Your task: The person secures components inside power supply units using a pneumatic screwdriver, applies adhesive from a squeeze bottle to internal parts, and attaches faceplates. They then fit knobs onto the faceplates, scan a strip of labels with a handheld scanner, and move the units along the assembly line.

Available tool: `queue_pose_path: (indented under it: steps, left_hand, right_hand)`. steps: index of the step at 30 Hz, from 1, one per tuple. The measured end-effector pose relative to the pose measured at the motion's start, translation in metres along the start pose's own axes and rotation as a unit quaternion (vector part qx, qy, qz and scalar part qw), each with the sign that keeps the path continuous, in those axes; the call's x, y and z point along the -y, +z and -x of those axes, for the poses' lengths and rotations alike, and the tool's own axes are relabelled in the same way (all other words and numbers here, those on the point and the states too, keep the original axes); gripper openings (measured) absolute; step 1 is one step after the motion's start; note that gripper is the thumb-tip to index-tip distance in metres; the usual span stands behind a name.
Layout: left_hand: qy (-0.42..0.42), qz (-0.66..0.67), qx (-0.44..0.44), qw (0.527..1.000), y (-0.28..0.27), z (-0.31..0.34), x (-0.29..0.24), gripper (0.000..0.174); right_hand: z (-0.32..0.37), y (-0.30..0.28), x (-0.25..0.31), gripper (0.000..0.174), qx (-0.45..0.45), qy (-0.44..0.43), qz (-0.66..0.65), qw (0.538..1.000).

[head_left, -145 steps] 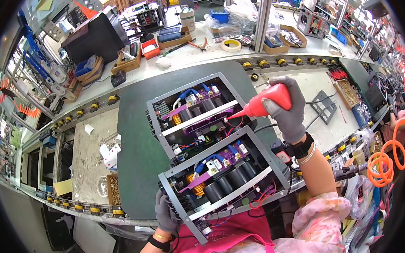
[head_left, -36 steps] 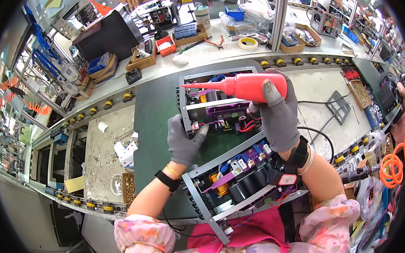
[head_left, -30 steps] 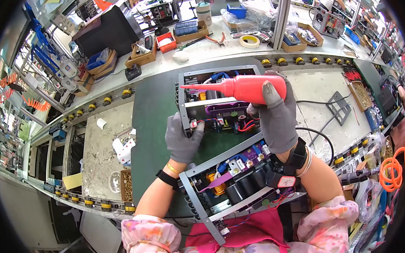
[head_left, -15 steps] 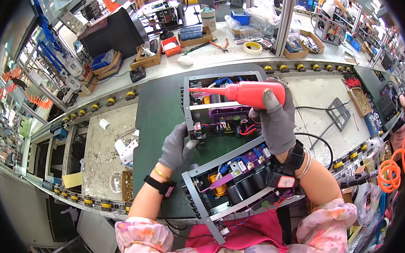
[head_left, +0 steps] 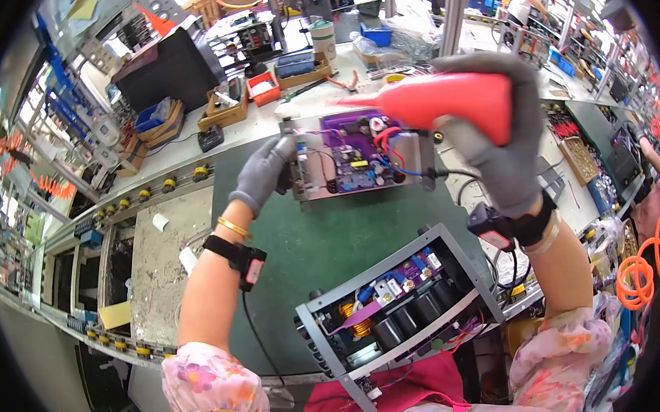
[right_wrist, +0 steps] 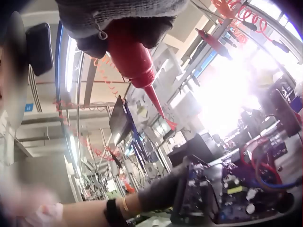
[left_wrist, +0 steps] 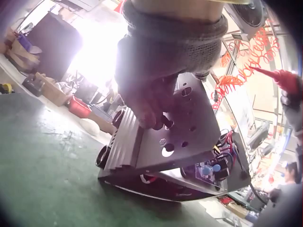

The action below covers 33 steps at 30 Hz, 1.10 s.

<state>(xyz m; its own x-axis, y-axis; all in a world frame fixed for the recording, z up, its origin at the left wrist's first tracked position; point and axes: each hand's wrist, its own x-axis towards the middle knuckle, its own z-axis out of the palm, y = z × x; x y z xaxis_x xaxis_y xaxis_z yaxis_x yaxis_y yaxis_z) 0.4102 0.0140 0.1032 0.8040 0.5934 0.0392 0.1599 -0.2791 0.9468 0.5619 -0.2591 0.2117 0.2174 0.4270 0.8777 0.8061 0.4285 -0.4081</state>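
Observation:
My gloved left hand [head_left: 264, 172] grips the left end of the far open metal chassis [head_left: 311, 205]. That chassis stands tipped, its purple circuit board [head_left: 357, 159] with red and blue wires facing me. In the left wrist view my fingers [left_wrist: 151, 113] lie against its end panel with round holes. My gloved right hand [head_left: 505, 157] is wrapped round a red squeeze bottle [head_left: 445, 104], raised over the chassis's right side with its thin nozzle pointing left. Nearer me, a second open metal chassis [head_left: 422, 351] holds black capacitors and a yellow coil.
Both units are on a dark green board [head_left: 270, 210] between roller rails [head_left: 144, 195]. Black cables [head_left: 250, 324] trail from the wrist cameras. Behind lie cardboard boxes [head_left: 222, 116], a red bin [head_left: 263, 89] and pliers [head_left: 345, 83]. A coiled orange hose [head_left: 636, 270] hangs right.
The far chassis has been tipped and pushed back, so its circuit board now faces me. Both hands moved away from me, and the red bottle rose and shifted right. The near chassis stayed.

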Motion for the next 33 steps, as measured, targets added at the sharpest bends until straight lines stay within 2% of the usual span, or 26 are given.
queue_pose_path:
  steps: [2,4,5,10,13,17,20,33]
  left_hand:
    - [-0.021,0.007,-0.003,1.000,-0.007,-0.017,0.007,0.056]
    - [-0.038,-0.004,0.001,0.999,-0.008,-0.023,0.001,0.057]
    - [-0.018,0.010,-0.032,0.999,-0.001,-0.020,-0.005,0.057]
    - [-0.045,0.008,-0.012,0.999,-0.003,-0.016,-0.004,0.052]
    - [-0.012,0.038,-0.007,0.999,0.001,-0.004,-0.004,0.050]
    - [-0.014,0.044,0.021,0.999,0.000,0.002,-0.004,0.047]
    - [-0.003,0.041,0.022,0.999,0.000,0.002,-0.004,0.047]
    - [0.005,0.036,0.015,0.999,-0.001,-0.005,0.006,0.047]
  right_hand:
    - [0.005,0.013,-0.020,0.049,0.058,0.000,0.044,0.997]
    - [0.009,0.032,-0.039,0.044,0.043,-0.030,0.064,0.997]
    - [0.013,0.044,-0.054,0.044,0.033,-0.007,0.003,0.999]
    - [0.013,0.073,-0.079,0.047,0.057,-0.007,-0.013,0.998]
    - [0.016,0.082,-0.086,0.045,0.086,0.005,-0.004,0.996]
    - [0.018,0.089,-0.086,0.044,0.093,0.009,0.003,0.996]
    - [0.020,0.094,-0.087,0.048,0.068,-0.014,-0.020,0.997]
    - [0.026,0.090,-0.083,0.047,0.058,-0.001,-0.001,0.998]
